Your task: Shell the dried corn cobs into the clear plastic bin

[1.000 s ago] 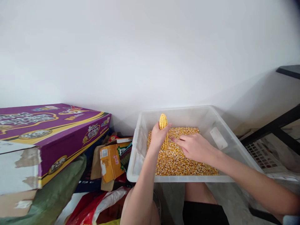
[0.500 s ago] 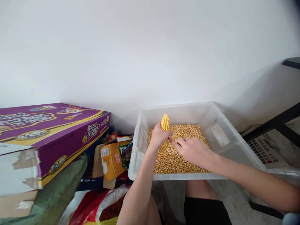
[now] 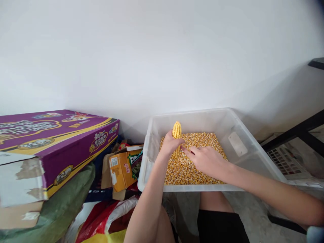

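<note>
My left hand [image 3: 170, 144] is wrapped round an ear of corn [image 3: 177, 129], held upright and slightly tilted over the tub. Its yellow tip sticks out above the thumb, and the lower part shows below the hand. My right hand [image 3: 206, 160] reaches in from the right, palm down, with an outstretched digit at or very near the side of the ear. Its thumb and forefinger look apart; the other fingers are partly hidden. Beneath both hands, loose corn kernels [image 3: 187, 173] cover much of the bottom of a translucent plastic tub [image 3: 255, 165].
A large purple cardboard box [image 3: 81, 148] stands on the left. Between it and the tub lie an opened orange carton [image 3: 123, 172] and red plastic bags [image 3: 98, 219]. A white wall [image 3: 162, 60] rises behind. Black metal bars [image 3: 301, 130] and a white grid basket [image 3: 283, 160] are at the right.
The view has shifted slightly. Both hands stay at the ear, which leans a little differently; the right hand's digits have shifted slightly against it.
</note>
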Action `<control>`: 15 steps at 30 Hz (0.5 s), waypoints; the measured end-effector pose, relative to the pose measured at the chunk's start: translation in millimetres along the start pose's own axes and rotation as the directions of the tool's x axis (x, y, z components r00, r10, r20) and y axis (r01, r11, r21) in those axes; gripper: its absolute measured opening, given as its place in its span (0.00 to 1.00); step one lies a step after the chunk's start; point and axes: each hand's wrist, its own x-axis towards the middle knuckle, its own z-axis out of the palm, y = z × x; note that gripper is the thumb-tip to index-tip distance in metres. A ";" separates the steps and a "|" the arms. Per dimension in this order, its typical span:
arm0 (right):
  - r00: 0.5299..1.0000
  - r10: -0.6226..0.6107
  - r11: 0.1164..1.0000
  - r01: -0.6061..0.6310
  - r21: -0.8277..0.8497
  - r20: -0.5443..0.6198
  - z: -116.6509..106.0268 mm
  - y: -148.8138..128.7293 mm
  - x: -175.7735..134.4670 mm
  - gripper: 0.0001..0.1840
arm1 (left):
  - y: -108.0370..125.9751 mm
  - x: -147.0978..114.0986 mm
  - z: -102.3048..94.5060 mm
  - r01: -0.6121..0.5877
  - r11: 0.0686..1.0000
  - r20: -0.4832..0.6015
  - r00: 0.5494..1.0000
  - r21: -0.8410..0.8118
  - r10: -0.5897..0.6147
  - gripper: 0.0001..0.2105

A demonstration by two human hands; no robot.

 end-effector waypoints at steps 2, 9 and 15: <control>0.999 0.030 0.996 -0.032 0.080 0.019 3.0 2.8 1.2 0.26 | -0.3 0.6 1.6 -0.004 1.000 -0.007 1.000 -0.011 0.004 0.15; 0.996 -0.033 0.994 0.025 -0.102 -0.081 6.7 -4.1 -4.5 0.24 | 0.0 2.8 1.2 0.009 0.994 0.004 1.000 0.112 -0.010 0.12; 0.996 0.039 0.997 -0.034 0.067 -0.080 5.0 -6.6 -0.7 0.20 | -2.8 3.6 1.7 0.042 0.994 0.029 0.999 0.106 -0.046 0.13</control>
